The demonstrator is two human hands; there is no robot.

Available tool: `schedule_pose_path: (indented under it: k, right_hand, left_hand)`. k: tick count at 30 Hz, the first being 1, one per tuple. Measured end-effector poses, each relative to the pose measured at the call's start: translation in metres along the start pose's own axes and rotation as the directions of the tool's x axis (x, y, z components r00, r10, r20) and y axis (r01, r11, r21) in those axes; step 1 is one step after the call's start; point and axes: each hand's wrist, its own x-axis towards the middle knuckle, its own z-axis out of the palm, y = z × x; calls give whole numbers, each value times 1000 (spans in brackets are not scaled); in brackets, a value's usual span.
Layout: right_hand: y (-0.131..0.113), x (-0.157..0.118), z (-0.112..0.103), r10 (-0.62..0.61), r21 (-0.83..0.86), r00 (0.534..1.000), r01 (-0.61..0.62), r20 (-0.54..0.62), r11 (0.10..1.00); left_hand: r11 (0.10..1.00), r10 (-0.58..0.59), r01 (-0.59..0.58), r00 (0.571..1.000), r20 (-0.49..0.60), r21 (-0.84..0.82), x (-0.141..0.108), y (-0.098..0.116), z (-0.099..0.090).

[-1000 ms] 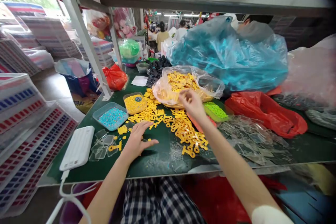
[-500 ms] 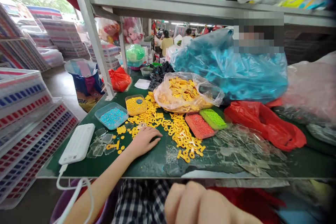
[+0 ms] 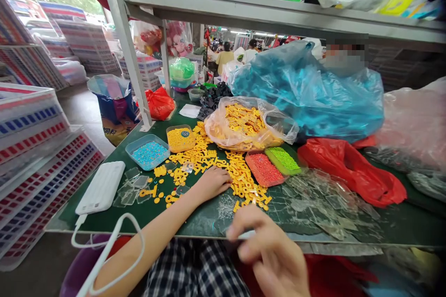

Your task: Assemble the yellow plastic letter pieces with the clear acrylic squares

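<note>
My left hand (image 3: 214,182) rests palm down at the near left edge of a pile of yellow plastic pieces (image 3: 242,178), many with a ring at one end. Its fingers are loosely bent and touch the pieces; nothing shows held in it. Low in front, close to the camera, my right hand (image 3: 275,250) is raised over the table edge, somewhat blurred. Its fingers are bent and apart, with no object visible between them. Beyond the pile, a clear plastic bag (image 3: 216,127) holds more yellow pieces. Right of the pile stands a tray of red beads (image 3: 265,169).
A tray of green beads (image 3: 284,158), a blue-bead tray (image 3: 148,152) and a yellow-bead tray (image 3: 180,139) surround the pile. Thin clear plastic pieces (image 3: 324,199) lie right. A white power bank (image 3: 101,188) with cable lies left. A shelf (image 3: 244,7) spans overhead.
My left hand has slid right to the pile, its fingers now bent downward. My right hand has risen from the bottom edge, and its fingers have gone from folded to apart.
</note>
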Motion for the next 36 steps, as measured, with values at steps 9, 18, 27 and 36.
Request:
schedule_pose_path:
  k: [9,18,27,36]
  right_hand:
    - [107,-21,24,-109,-534,972,-19,-209,845]
    - [120,-33,40,-95,-728,983,-49,-155,684]
    - [115,-29,38,-104,-734,980,-55,-170,677]
    - [109,-29,35,-159,-709,975,3,-154,705]
  left_hand:
    - [953,-302,302,941,-152,-23,20,-61,-31]
    - [929,-365,366,931,-26,46,58,-80,-22]
    - [939,-319,313,948,-20,-141,26,-44,-60]
    - [865,91,119,918,386,-487,-22,-1,-46]
